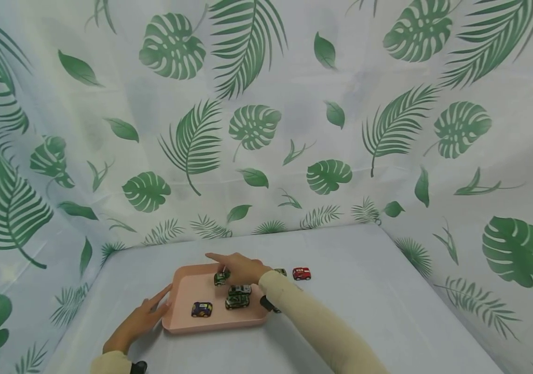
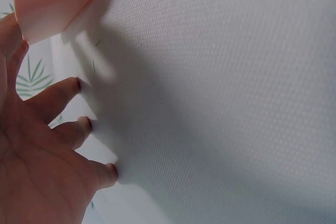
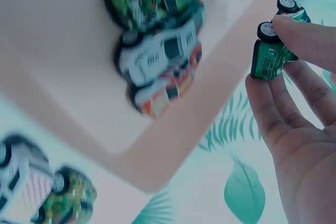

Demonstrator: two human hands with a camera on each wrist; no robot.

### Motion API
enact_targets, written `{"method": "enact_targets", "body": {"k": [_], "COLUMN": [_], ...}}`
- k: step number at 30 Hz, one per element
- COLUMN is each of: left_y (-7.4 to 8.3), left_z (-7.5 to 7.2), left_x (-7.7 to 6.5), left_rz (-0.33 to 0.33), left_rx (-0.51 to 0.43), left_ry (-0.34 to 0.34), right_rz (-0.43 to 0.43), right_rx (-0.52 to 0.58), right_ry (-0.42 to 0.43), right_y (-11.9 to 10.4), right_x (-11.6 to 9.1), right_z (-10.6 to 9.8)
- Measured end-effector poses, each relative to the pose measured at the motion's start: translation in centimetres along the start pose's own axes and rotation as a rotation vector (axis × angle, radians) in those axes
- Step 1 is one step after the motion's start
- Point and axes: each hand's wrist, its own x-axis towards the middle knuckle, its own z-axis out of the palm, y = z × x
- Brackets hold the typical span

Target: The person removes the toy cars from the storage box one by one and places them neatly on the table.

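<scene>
A pink tray lies on the white table. My left hand is at its left side, touching the tray's edge, its other fingers spread with tips against the tablecloth in the left wrist view. Above the tray, my right hand pinches a small green toy car between thumb and fingers. Below that hand, a white toy car and a green camouflage toy car stand side by side in the tray. A dark blue toy car is nearer the tray's front left. An orange-and-white car shows in the right wrist view.
Right of the tray stands a red toy car. Beside it a greenish toy car is partly behind my right arm. A pink-striped white car and a camouflage one are outside the tray. Leaf-patterned cloth hangs around the table.
</scene>
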Motion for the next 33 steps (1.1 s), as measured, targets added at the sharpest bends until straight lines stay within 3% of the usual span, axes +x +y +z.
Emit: {"method": "enact_targets", "body": {"k": [10, 16, 28, 33], "left_y": [-0.3, -0.3, 0.1, -0.1], "left_z": [0.0, 0.1, 0.0, -0.1], "left_x": [0.4, 0.6, 0.2, 0.1], "left_rz": [0.012, 0.0, 0.019, 0.011], "left_rx": [0.022, 0.031, -0.004, 0.027], "left_ry": [-0.005, -0.011, -0.022, -0.02], "right_rz": [0.083, 0.09, 0.146, 0.187], "right_rx": [0.026, 0.001, -0.013, 0.011], "right_ry": [0.063, 0.098, 0.138, 0.148], "right_y": [1.6, 3.2, 6.2, 6.9], "right_x": [-2.6, -4.2, -7.8, -9.5], "right_z": [-2.6, -3.4, -4.6, -4.7]}}
